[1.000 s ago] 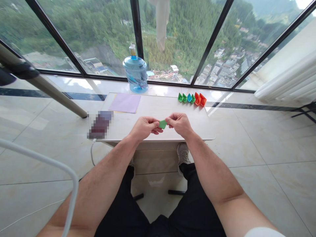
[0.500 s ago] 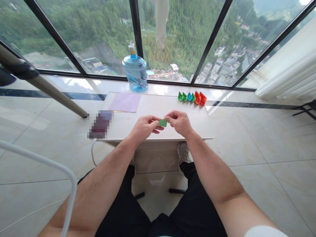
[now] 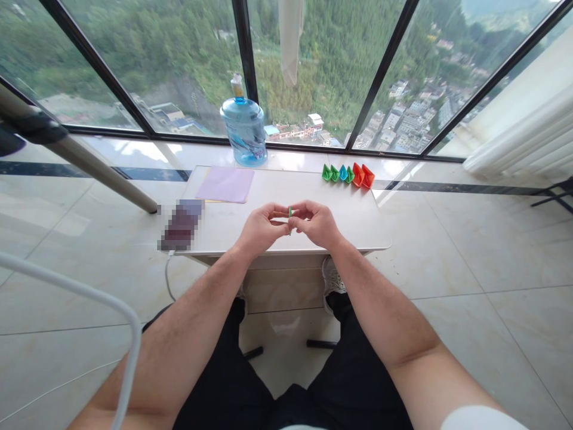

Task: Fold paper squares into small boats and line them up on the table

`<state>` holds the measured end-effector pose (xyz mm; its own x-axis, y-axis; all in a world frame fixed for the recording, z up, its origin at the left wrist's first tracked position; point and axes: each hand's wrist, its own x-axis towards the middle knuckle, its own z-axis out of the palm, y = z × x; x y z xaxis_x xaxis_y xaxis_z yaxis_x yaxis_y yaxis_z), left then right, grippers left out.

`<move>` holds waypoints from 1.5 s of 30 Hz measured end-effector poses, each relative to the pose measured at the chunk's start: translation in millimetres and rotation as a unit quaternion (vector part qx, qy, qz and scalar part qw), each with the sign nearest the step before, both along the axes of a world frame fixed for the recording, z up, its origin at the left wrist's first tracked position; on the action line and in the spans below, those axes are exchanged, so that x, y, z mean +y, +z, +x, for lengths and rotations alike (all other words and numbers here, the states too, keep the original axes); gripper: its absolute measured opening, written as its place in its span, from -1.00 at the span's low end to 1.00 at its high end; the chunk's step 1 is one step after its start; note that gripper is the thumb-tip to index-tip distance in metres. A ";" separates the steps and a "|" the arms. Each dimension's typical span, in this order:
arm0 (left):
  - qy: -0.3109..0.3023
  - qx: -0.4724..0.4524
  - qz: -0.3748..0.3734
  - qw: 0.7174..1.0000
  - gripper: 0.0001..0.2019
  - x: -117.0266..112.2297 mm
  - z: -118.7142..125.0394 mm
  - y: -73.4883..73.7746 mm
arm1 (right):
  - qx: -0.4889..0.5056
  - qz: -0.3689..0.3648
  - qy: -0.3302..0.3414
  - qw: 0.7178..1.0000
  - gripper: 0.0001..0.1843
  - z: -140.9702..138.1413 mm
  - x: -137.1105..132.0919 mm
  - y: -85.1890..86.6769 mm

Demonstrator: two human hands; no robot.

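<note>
A small piece of folded green paper (image 3: 290,212) is held edge-on above the front of the white table. My left hand (image 3: 264,227) pinches it from the left, fingers closed. From the other side my right hand (image 3: 316,223) grips it between thumb and fingers. Most of the paper is hidden by the fingertips. Along the table's back right edge stands a row of folded paper boats: several green ones (image 3: 326,173), a blue one (image 3: 343,173) and orange-red ones (image 3: 367,176).
Lilac paper sheets (image 3: 226,185) lie at the back left of the white table (image 3: 277,185). A blurred-out device (image 3: 181,226) with a cable sits at the front left. Behind the table, a blue water jug (image 3: 245,131) stands by the window. A metal pole (image 3: 111,170) slants in from the left.
The green paper has turned from showing its flat face to standing edge-on. Both hands have come closer together around it, and the right hand has shifted slightly left.
</note>
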<state>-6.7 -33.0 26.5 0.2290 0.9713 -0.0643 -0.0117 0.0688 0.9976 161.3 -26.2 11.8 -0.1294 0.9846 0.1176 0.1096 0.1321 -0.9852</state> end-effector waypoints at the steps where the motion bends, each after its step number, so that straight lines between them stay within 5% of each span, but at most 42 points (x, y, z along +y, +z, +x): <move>1: 0.008 0.004 0.005 1.000 -0.59 -0.3 0.6 0.2 | -0.002 0.002 -0.002 1.000 -0.70 0.0 -0.1 -0.1; 9: 0.047 0.032 0.026 0.998 -0.64 0.3 4.1 -5.7 | -0.086 0.057 -0.050 0.993 -0.77 -2.6 -1.6 -3.0; 18: 0.070 0.095 0.028 0.993 -0.66 -7.6 13.5 -2.0 | -0.270 0.113 -0.108 0.950 -0.86 -6.5 -11.5 1.1; 25: 0.113 0.075 0.036 0.990 -0.72 -7.6 17.0 -5.4 | -0.246 0.147 -0.124 0.950 -0.86 -8.0 -8.8 -4.0; 31: 0.139 -0.067 0.006 0.988 -0.60 -3.2 17.6 -9.5 | -0.059 0.093 -0.090 0.990 -0.93 -10.9 -2.4 -12.2; 36: 0.167 -0.130 -0.036 0.977 -0.58 -1.9 16.3 -7.3 | 0.031 0.051 -0.063 0.996 -0.93 -13.1 -0.6 -11.4; 45: 0.129 -0.193 -0.124 0.965 -0.61 -3.4 14.2 -8.6 | -0.068 0.188 -0.150 0.968 -0.88 -16.4 -7.7 -9.2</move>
